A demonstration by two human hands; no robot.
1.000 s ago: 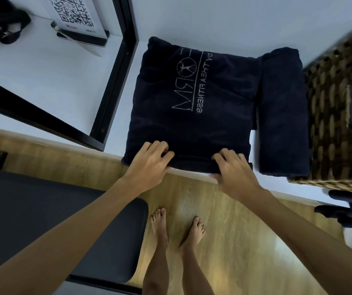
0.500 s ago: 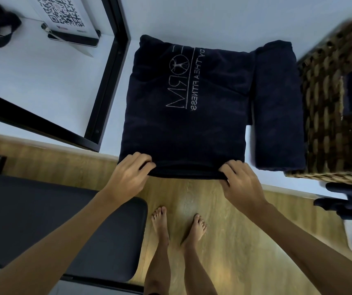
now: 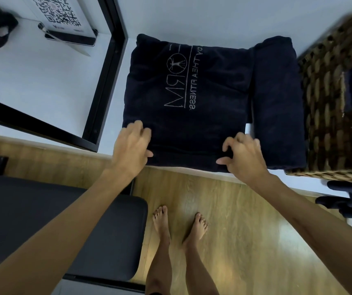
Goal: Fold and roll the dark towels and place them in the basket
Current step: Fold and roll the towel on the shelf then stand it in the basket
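We set our left hand and right hand on the towel's near edge, fingers curled, gripping its rolled hem. The towel extends away from the fingers; the basket stands beyond the right fingers.

The dark towel carries pale stitched lettering turned sideways: large letters that look like "FORM", a small figure inside the O, and beside it "BY THEA FITNESS". Far left, a sign shows a QR code.
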